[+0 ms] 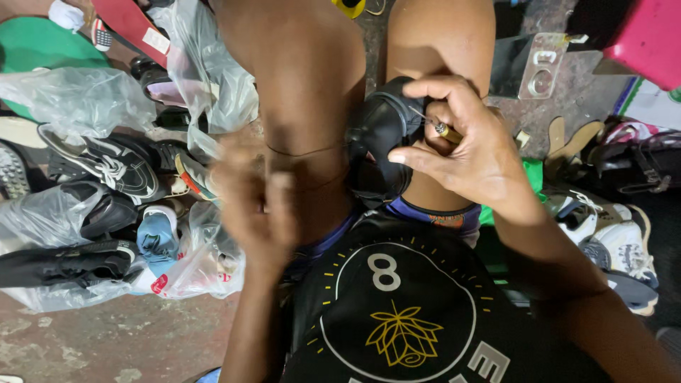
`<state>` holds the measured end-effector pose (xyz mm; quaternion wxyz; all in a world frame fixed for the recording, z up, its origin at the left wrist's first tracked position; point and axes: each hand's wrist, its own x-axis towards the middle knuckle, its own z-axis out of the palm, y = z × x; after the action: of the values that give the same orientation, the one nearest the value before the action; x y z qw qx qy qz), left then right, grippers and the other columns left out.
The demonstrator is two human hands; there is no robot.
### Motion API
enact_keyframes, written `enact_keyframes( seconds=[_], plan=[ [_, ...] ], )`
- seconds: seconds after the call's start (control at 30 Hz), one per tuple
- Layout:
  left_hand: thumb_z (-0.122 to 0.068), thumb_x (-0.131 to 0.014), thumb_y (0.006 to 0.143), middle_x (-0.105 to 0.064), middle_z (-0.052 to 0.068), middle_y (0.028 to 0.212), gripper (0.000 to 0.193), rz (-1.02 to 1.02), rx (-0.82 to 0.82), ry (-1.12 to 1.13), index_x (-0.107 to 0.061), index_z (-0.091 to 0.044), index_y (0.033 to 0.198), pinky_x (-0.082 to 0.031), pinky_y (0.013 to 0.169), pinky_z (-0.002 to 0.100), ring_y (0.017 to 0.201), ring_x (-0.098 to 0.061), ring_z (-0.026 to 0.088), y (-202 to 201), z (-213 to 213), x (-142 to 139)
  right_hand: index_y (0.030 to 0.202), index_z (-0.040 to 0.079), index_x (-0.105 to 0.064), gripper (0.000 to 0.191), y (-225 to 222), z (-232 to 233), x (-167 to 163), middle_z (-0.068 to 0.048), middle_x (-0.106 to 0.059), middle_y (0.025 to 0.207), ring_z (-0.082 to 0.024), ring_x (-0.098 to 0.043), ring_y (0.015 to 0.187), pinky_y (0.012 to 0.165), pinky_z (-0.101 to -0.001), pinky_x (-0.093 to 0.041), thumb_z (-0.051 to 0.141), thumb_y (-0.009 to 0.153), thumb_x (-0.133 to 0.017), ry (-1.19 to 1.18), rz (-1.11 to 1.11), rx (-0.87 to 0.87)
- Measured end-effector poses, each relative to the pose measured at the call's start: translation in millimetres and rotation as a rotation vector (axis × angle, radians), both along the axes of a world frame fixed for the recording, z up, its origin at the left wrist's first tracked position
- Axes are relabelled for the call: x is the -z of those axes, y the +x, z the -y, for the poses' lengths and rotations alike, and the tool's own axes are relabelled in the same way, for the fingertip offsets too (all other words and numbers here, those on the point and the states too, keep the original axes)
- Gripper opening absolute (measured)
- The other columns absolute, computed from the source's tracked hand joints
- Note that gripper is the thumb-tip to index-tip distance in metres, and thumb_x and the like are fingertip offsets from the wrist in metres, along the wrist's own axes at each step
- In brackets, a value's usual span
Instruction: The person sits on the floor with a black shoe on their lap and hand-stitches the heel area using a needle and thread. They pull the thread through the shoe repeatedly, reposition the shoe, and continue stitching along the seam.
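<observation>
A black shoe (pixel 381 138) is clamped between my knees, sole side toward me. My right hand (pixel 468 145) pinches a small brass-handled awl (pixel 447 132), its thin needle touching the shoe's edge. My left hand (pixel 252 206) is blurred in motion to the left of the shoe, over my left thigh, fingers apart. A thin thread (pixel 305 150) runs from the shoe across my left leg toward that hand; whether the fingers grip it is unclear.
Black sneakers (pixel 106 167) and shoes in clear plastic bags (pixel 78 99) are piled on the floor at left. White sneakers (pixel 610 234) and sandal soles (pixel 567 138) lie at right. A pink box (pixel 649 39) sits top right, a green mat (pixel 35 46) top left.
</observation>
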<state>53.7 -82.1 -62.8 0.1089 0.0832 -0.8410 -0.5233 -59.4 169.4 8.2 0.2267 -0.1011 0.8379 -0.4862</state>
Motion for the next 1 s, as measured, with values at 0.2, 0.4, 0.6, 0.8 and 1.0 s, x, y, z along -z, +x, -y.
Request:
enact_keyframes(
  seconds=[0.2,0.4,0.6,0.8,1.0],
  plan=[
    [-0.039,-0.080,0.092,-0.066,0.011,0.110,0.043,0.096,0.177,-0.442,-0.068,-0.009,0.120,-0.055,0.068,0.040,0.090,-0.068,0.029,-38,-36,-30,0.167,0.023,-0.019,0.113,-24,-16,-43,0.001,-0.065,0.087,-0.014,-0.067,0.068,0.070,-0.0280,-0.055,0.035,0.078,-0.088,0.985,0.261,-0.333],
    [-0.035,-0.080,0.093,-0.059,0.008,0.083,0.037,0.082,0.182,-0.413,-0.059,-0.010,0.074,-0.049,0.060,0.045,0.075,-0.063,0.032,-39,-39,-17,0.151,0.009,-0.044,0.088,-28,-22,-47,-0.018,-0.060,0.126,-0.033,-0.068,0.106,0.090,-0.0404,-0.058,0.028,0.077,-0.087,0.303,-0.434,-0.253],
    [-0.004,-0.066,0.101,-0.065,0.013,0.097,0.026,-0.090,0.036,-0.001,-0.053,-0.006,0.079,-0.051,0.070,0.037,0.083,-0.062,0.027,-38,-38,-15,0.125,0.002,-0.064,0.053,-15,-35,-8,-0.008,-0.073,0.097,-0.012,-0.068,0.077,0.066,-0.0301,-0.057,0.023,0.084,-0.089,0.415,-0.180,-0.151],
    [0.001,-0.061,0.093,-0.064,0.014,0.092,0.011,0.302,0.036,0.801,-0.051,-0.004,0.093,-0.046,0.065,0.032,0.071,-0.054,0.020,-28,-36,-37,0.097,0.000,-0.064,0.015,-22,-51,-14,-0.011,-0.067,0.090,-0.011,-0.060,0.074,0.064,-0.0261,-0.045,0.010,0.105,-0.073,0.086,-0.126,-0.119],
    [-0.012,-0.073,0.096,-0.063,0.014,0.094,0.012,0.022,0.220,-0.118,-0.065,-0.004,0.101,-0.050,0.077,0.042,0.086,-0.061,0.033,-43,-46,-42,0.087,0.004,-0.054,0.025,-19,-9,0,-0.010,-0.068,0.097,-0.009,-0.057,0.065,0.053,-0.0208,-0.041,0.025,0.100,-0.057,-0.533,0.032,0.221]
  ],
)
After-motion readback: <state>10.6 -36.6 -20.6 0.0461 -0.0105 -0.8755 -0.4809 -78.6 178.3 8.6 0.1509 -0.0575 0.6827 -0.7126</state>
